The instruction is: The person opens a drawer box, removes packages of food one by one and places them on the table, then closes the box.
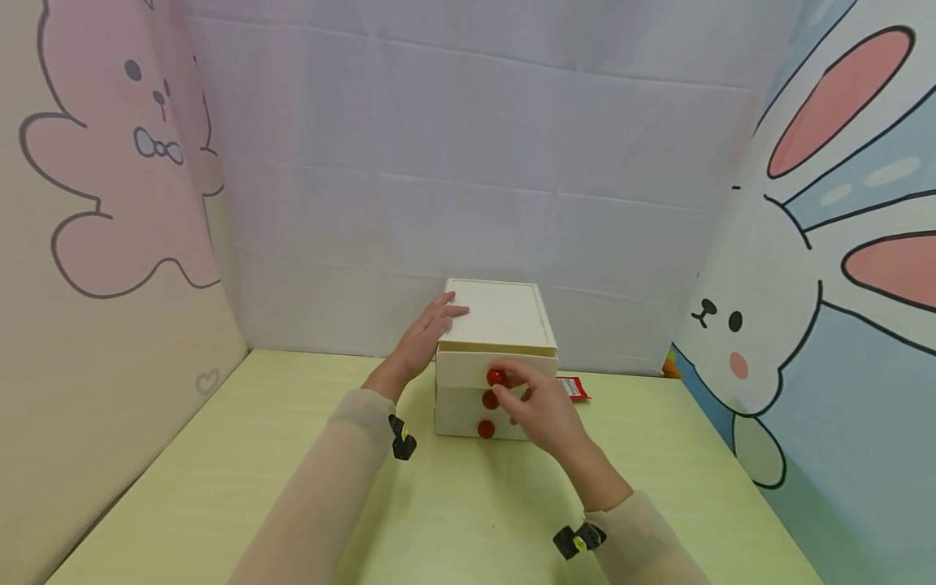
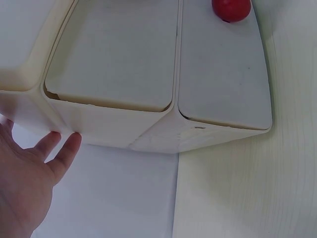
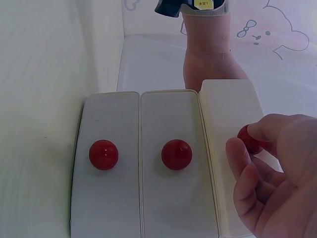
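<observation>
A white box of three stacked drawers (image 1: 504,313), each with a round red knob, stands on the table near the back wall. The top drawer (image 3: 230,106) sticks out a little past the two below it. My right hand (image 1: 544,410) pinches the top drawer's red knob (image 3: 249,140) between thumb and fingers. The middle knob (image 3: 177,154) and bottom knob (image 3: 103,154) are untouched. With fingers extended, my left hand (image 1: 424,337) rests against the box's upper left edge; its fingertips (image 2: 74,140) show beside the side wall. What the drawers hold is hidden.
Behind the box, to the right, a red packet (image 1: 574,388) lies on the pale green table (image 1: 292,455). A white cloth (image 1: 483,162) hangs at the back. Side panels with cartoon animals (image 1: 760,341) border the table left and right.
</observation>
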{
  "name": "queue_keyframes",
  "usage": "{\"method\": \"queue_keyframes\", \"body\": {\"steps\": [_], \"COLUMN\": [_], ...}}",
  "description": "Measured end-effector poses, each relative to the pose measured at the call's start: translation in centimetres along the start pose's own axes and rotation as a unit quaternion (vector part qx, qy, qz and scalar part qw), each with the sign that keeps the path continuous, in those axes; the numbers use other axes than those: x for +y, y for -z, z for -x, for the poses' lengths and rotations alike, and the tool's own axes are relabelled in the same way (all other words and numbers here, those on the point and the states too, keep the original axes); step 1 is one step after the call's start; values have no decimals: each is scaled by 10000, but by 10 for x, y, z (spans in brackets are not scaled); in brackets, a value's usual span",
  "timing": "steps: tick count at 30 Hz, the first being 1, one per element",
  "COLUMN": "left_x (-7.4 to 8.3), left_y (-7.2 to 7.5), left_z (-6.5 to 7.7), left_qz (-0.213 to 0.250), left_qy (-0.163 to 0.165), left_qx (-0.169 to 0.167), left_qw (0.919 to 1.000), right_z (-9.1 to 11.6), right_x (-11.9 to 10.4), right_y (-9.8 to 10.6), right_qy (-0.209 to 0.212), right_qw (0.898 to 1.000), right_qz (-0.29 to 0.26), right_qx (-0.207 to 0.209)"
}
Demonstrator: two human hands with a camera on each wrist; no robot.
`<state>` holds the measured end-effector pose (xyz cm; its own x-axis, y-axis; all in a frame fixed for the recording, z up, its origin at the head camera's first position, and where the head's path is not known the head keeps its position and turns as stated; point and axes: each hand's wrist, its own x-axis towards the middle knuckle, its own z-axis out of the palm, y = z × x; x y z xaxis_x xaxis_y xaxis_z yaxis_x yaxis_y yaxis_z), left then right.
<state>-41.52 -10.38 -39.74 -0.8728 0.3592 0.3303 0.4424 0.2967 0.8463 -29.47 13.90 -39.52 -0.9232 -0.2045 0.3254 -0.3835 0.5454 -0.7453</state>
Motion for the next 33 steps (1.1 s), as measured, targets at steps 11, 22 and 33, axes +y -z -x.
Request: {"method": "queue_keyframes", "body": {"steps": [11,22,33], "left_x": [-3,-3,-3], "left_y": [1,1,0], "left_z": [0,0,-1], "left_qz": [-47,25,-13], "left_qy": [-138,-178,17], "left_qx": [-6,27,90], "left_qw": [9999,9998,10000], "right_z": [-6,-11,-18], "right_x": [1,3,4], "right_y": [-1,-1,-2], "right_qy": [-4,-49,-171], "right_qw": [9998,9998,9996], "right_qz": [167,152,167], "right_qx": [64,73,116]}}
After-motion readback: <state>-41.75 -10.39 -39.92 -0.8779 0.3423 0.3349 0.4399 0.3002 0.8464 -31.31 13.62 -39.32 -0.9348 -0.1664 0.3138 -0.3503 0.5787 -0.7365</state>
